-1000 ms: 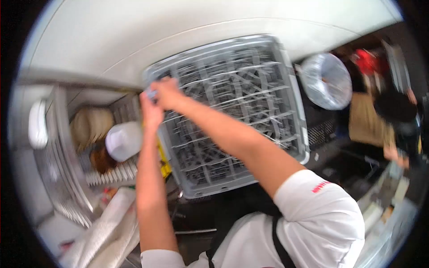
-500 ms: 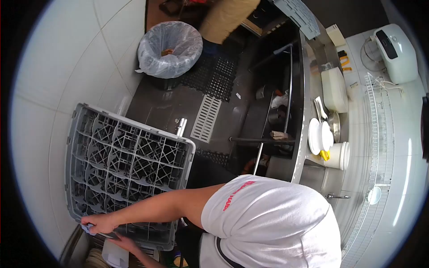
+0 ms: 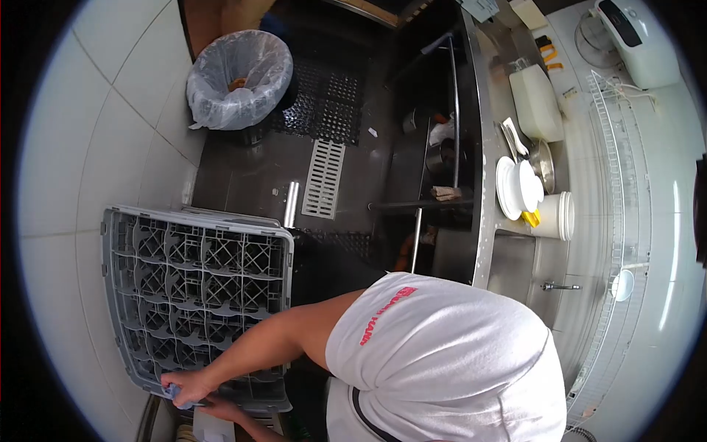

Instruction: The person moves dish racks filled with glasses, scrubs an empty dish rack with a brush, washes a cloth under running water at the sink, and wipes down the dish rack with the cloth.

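My right hand point(image 3: 190, 386) is closed around a crumpled blue cloth point(image 3: 174, 392) at the lower left, by the near corner of a grey dish rack point(image 3: 193, 259). Just below it, my left hand point(image 3: 221, 408) reaches in with its fingers bent close to the cloth. What those fingers hold is hidden; it looks thin. The rack is tilted up against the tiled wall, and its divided compartments face me. My right forearm crosses in front of it. Under my left hand is a white container point(image 3: 213, 429), partly cut off.
A bin with a clear liner point(image 3: 239, 81) stands on the dark floor near a floor drain point(image 3: 324, 179). On the right, a steel counter point(image 3: 479, 221) carries white dishes point(image 3: 519, 188), a pale jug point(image 3: 536, 103) and a white tub point(image 3: 554, 216). A wire shelf point(image 3: 626, 206) runs along the wall.
The view has shifted, so the bin and counter appear further left and the rack lower. Both hands appear further right and lower, still close together, with the blue cloth in my right hand.
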Demonstrator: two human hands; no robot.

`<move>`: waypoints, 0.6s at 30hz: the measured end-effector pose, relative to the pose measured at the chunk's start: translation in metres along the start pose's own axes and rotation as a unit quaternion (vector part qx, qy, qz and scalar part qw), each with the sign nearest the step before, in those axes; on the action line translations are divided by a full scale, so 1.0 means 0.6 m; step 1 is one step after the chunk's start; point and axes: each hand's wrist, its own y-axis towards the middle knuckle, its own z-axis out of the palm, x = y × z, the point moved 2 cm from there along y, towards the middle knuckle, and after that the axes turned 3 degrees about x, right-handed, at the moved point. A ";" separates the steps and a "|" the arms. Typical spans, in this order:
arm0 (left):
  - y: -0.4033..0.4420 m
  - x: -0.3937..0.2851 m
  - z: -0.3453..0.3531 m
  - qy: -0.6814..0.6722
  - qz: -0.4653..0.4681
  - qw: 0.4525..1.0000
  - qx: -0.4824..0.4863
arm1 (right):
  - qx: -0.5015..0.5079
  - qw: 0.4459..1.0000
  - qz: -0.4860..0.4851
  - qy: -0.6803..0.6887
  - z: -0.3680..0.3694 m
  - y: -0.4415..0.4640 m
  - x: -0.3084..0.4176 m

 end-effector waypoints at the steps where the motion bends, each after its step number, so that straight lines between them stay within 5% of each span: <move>1: -0.004 -0.013 -0.007 -0.005 -0.002 1.000 0.011 | -0.013 1.000 0.009 0.016 -0.008 -0.004 0.007; 9: 0.010 0.020 0.013 0.029 -0.053 0.998 0.017 | -0.113 0.978 0.103 0.141 -0.035 -0.002 -0.004; 12: 0.026 0.050 0.020 0.028 -0.055 0.998 0.031 | -0.004 0.959 0.118 0.259 -0.041 0.015 -0.015; 13: 0.024 0.052 0.021 0.008 -0.044 0.998 0.034 | -0.020 0.976 0.112 0.188 -0.048 0.017 -0.013; 15: 0.035 0.120 0.067 -0.177 0.063 0.981 0.042 | -0.096 0.985 0.039 0.135 -0.040 0.034 -0.054; 16: 0.027 0.127 0.096 -0.413 -0.058 0.905 0.082 | -0.170 0.984 -0.001 -0.047 -0.040 0.026 -0.055; 17: 0.011 0.057 0.055 -0.183 0.021 0.981 0.057 | -0.122 0.991 -0.029 -0.035 -0.043 0.032 -0.063; 18: -0.010 -0.020 0.012 0.064 0.079 0.995 -0.006 | -0.082 0.971 -0.036 -0.223 -0.043 0.029 -0.032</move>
